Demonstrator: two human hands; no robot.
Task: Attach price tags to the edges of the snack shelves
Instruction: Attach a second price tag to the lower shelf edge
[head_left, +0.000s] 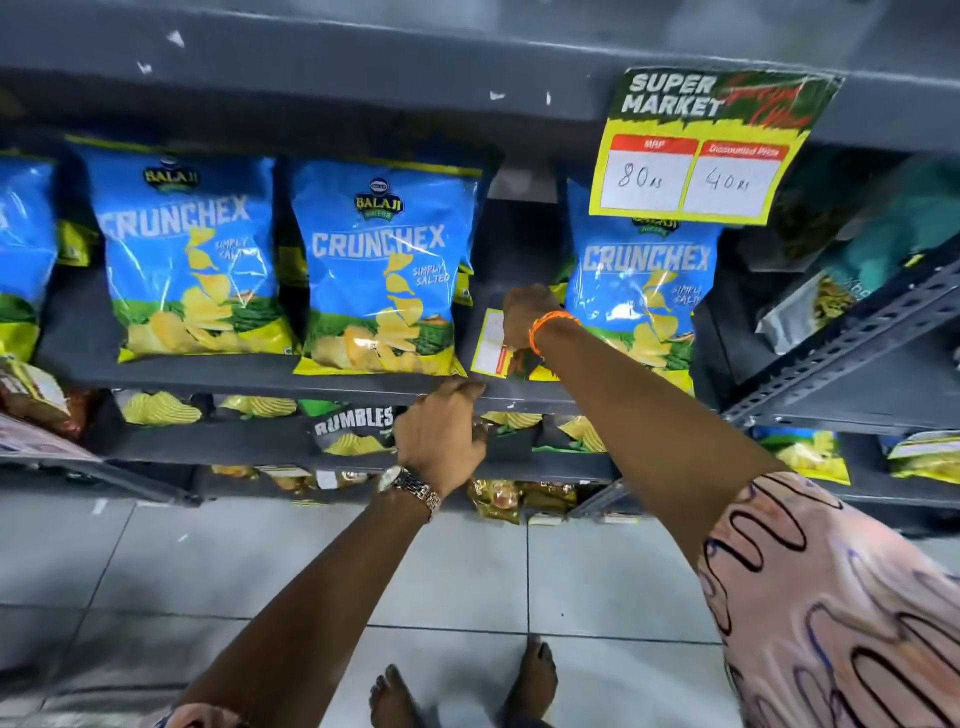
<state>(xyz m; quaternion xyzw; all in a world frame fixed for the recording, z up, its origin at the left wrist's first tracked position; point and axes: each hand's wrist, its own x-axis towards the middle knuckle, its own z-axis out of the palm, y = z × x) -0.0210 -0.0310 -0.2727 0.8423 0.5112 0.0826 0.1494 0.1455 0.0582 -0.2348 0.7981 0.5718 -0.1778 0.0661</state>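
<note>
A yellow, white and red price tag (491, 347) lies tilted in the gap between two blue Crunchex chip bags, on the grey snack shelf (260, 382). My right hand (524, 317) pinches that tag at its right side. My left hand (441, 431) rests with its fingertips on the shelf's front edge just below the tag; whether it holds anything is hidden. A larger "Super Market" price tag (701, 150) marked 80 and 40 hangs from the edge of the shelf above (363, 88), at the right.
Blue Crunchex bags (384, 265) stand in a row on the shelf. Lower shelves hold Rumbles bags (353, 426) and other snacks. A perforated grey upright (841, 343) slants at the right. Grey floor tiles and my bare feet (462, 691) are below.
</note>
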